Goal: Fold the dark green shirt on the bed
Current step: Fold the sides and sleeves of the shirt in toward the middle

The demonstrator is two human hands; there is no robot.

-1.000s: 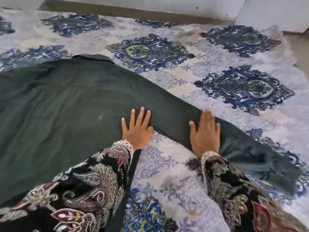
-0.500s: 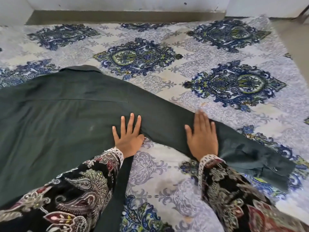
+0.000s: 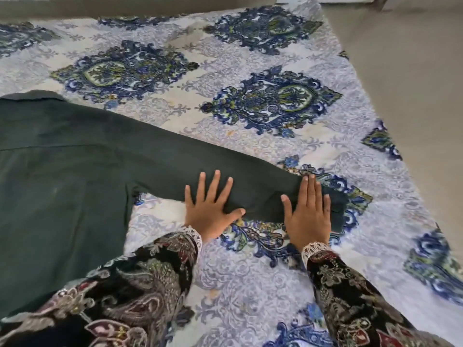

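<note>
The dark green shirt (image 3: 65, 171) lies spread flat on the bed, its body at the left and one long sleeve (image 3: 255, 186) stretched out to the right. My left hand (image 3: 210, 209) rests flat on the sleeve's lower edge, fingers spread, holding nothing. My right hand (image 3: 309, 211) lies flat on the sleeve near its cuff, fingers together and straight. The cuff end (image 3: 337, 209) shows just right of that hand. My patterned sleeves cover the shirt's lower edge.
The bed carries a white sheet (image 3: 225, 284) printed with blue and green medallions. Its right edge (image 3: 390, 156) runs diagonally, with bare grey floor (image 3: 413, 71) beyond. A wall base lies along the top.
Both hands have slid to the right along the sleeve toward the cuff, pressing it flat. The view has shifted right, so less of the shirt body shows.
</note>
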